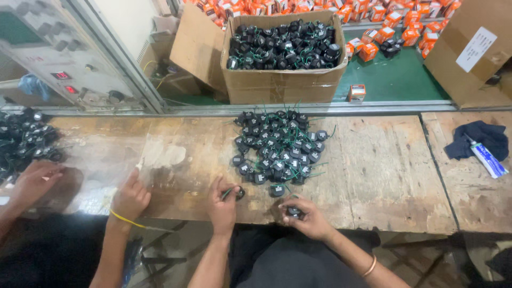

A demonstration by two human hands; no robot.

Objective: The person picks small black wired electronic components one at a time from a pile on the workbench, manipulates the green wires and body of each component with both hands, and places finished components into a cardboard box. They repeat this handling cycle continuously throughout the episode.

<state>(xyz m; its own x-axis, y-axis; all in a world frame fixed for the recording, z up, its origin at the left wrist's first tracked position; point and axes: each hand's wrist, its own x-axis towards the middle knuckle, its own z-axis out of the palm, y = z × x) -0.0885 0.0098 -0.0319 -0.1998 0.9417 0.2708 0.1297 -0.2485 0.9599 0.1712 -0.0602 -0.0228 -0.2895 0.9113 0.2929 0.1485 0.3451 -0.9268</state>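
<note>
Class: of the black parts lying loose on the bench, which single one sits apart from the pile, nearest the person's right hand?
The lone black part just below the pile, lying by itself on the wood above the right hand; the others are bunched together.

Worn wooden bench (373, 176) with black parts pile (280, 146), blue cloth (477, 138), tube (486, 159).

Desk (384, 176): worn, scuffed wood planks, pale patches, seam near the right edge. Metal rail (266, 109) along the far edge. Beyond it, green surface (394, 80). Far left corner: grey control panel (53, 48) with red displays, behind a slanted metal frame (120, 58). Dark floor below the near edge. Even, flat light.
</note>
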